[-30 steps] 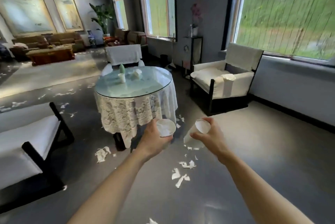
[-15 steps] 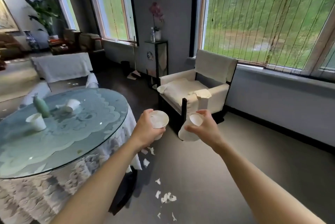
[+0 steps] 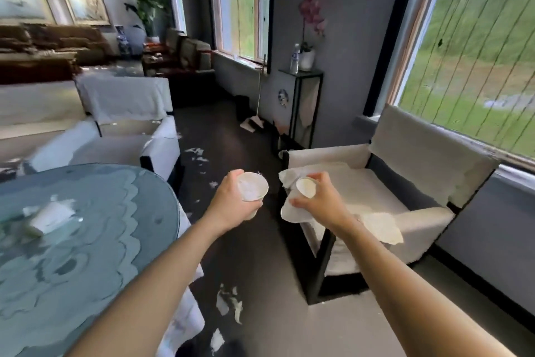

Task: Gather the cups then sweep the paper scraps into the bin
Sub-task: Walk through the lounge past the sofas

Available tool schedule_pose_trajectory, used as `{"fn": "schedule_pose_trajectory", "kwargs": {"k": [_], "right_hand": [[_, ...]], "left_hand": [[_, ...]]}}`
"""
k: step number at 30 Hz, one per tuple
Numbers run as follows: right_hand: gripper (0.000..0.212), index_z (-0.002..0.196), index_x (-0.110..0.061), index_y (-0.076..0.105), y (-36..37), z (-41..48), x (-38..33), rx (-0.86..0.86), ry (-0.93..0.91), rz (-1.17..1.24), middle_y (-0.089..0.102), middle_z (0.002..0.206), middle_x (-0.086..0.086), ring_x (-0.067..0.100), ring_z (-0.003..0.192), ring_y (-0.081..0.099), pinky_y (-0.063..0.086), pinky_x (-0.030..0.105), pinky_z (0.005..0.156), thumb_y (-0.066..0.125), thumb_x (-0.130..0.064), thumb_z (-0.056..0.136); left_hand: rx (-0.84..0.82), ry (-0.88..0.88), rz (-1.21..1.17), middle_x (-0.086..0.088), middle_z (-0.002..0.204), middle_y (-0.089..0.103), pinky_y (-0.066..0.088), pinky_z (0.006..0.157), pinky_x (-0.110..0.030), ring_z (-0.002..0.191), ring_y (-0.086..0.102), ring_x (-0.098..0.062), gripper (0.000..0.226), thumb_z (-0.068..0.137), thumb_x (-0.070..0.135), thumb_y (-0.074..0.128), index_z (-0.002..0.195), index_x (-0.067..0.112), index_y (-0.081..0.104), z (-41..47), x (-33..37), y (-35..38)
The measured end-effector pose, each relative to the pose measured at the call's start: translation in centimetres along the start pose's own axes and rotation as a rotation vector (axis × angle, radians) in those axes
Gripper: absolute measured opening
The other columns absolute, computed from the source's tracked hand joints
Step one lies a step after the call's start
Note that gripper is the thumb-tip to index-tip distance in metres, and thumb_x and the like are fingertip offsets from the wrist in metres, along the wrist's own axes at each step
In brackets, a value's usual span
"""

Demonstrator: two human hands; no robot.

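Our left hand (image 3: 228, 203) clasps one flimsy white paper cup (image 3: 252, 187) in curled fingers (image 3: 253, 208), our right hand (image 3: 324, 202) a second cup (image 3: 305, 186); we'd squeeze lightly mid-wall

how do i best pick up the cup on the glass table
Grip the cup round its side wall, coming down from above. Though blurred, it looks tipped on its side on the table, so the wall faces up. The left hand and right hand are both full, so one likely needs freeing first.
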State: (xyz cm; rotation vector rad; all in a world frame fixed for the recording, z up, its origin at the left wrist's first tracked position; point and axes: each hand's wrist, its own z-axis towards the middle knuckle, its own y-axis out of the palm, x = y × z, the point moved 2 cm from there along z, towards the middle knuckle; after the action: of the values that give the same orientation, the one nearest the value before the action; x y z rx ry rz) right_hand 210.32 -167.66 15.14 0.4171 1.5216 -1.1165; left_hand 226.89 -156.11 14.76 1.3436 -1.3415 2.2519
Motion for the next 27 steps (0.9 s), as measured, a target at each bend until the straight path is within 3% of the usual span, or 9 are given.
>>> {"fn": "schedule_pose_trajectory", "kwargs": {"k": [5,10,14,19,22,25,27], "right_hand": [[0.054,0.115,-0.023,0.04,1.8,17.5,3.2,-0.023,-0.009,-0.008,0.052,0.111,-0.004,0.012,0.098,0.052,0.039,0.016,0.062,0.075,-0.02,0.074],[0.055,0.116,-0.025,0.037,2.3,35.8,3.3,-0.013,-0.003,0.014,0.05,0.112,-0.003,0.013,0.097,0.052,0.041,0.016,0.059,0.076,-0.024,0.077],[0.059,0.121,-0.022,0.038,3.2,48.1,3.4,-0.029,0.031,-0.007,0.047,0.108,-0.006,0.013,0.095,0.05,0.039,0.017,0.057,0.077,-0.022,0.077],[0.063,0.126,-0.019,0.037,6.7,65.1,4.7,-0.046,0.028,0.017,0.048,0.116,0.0,0.022,0.104,0.052,0.05,0.031,0.07,0.077,-0.022,0.077],[0.065,0.129,-0.019,0.035,8.6,75.8,5.7,-0.045,0.004,0.014,0.045,0.114,-0.002,0.021,0.102,0.05,0.044,0.024,0.06,0.076,-0.023,0.078],[0.068,0.131,-0.016,0.034,9.8,87.0,6.1,-0.064,0.0,0.001,0.043,0.113,-0.001,0.019,0.101,0.048,0.043,0.028,0.071,0.076,-0.021,0.078],[0.068,0.13,-0.015,0.035,10.6,94.2,5.4,-0.059,0.006,0.005,0.043,0.113,-0.001,0.02,0.1,0.047,0.043,0.031,0.073,0.077,-0.021,0.077]], "left_hand": [[0.016,-0.032,-0.033,-0.004,0.13,0.045,0.037,0.093,-0.026,0.118,0.044,-0.02,0.076,0.073,0.023,0.078,0.136,0.014,0.036,16.7,-3.3,3.8],[0.046,-0.052,-0.1,-0.003,0.125,0.046,0.035,0.084,-0.025,0.113,0.045,-0.02,0.075,0.073,0.023,0.077,0.134,0.012,0.036,34.6,-5.8,5.7],[0.048,-0.061,-0.031,-0.003,0.129,0.043,0.036,0.086,-0.026,0.114,0.042,-0.019,0.078,0.073,0.026,0.076,0.136,0.015,0.033,46.3,-7.8,6.5],[0.104,-0.061,0.031,-0.002,0.129,0.044,0.035,0.084,-0.025,0.108,0.041,-0.015,0.078,0.071,0.029,0.077,0.135,0.017,0.034,62.2,-12.1,7.4],[0.109,-0.061,0.101,-0.004,0.132,0.043,0.039,0.085,-0.029,0.117,0.043,-0.022,0.079,0.072,0.029,0.077,0.137,0.017,0.032,72.9,-14.7,8.0],[0.099,-0.104,0.103,-0.003,0.133,0.041,0.046,0.087,-0.036,0.118,0.042,-0.023,0.081,0.072,0.029,0.076,0.138,0.02,0.03,83.7,-16.2,7.8],[0.106,-0.07,0.159,-0.003,0.135,0.039,0.042,0.088,-0.033,0.119,0.04,-0.023,0.081,0.072,0.03,0.076,0.139,0.021,0.029,90.5,-16.7,7.0]]}}
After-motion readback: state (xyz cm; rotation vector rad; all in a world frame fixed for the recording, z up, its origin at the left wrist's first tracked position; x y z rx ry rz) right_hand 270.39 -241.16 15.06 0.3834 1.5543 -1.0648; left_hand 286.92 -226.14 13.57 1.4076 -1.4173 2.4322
